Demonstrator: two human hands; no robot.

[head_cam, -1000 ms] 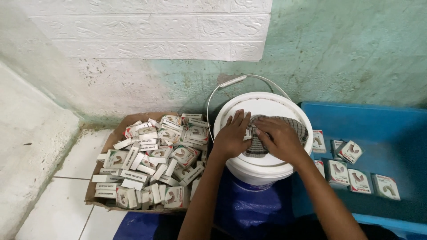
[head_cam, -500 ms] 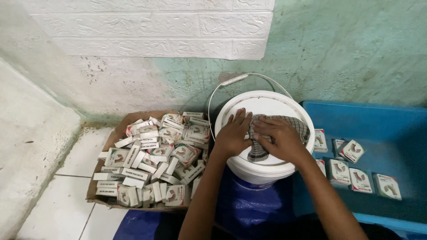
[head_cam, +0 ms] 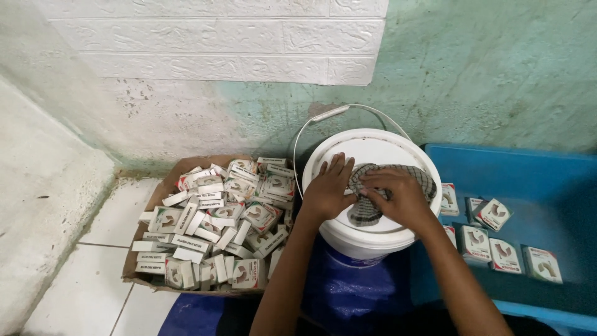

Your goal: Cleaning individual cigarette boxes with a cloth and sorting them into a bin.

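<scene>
I am pinching the checked cloth [head_cam: 390,186] in my right hand [head_cam: 398,198], my flat, released left hand [head_cam: 328,190] steadying the white bucket [head_cam: 367,239]; pressing sideways risks tipping it toward nine o'clock.

Small home workshop or packing corner, work done at floor level. Bare stained wall [head_cam: 186,118], part green, part white brick-pattern panel [head_cam: 211,37]. White floor tiles [head_cam: 106,224]. Cardboard tray [head_cam: 163,182] heaped with small boxes [head_cam: 217,218], white bucket [head_cam: 367,239], blue tub [head_cam: 516,168] with more boxes.
</scene>
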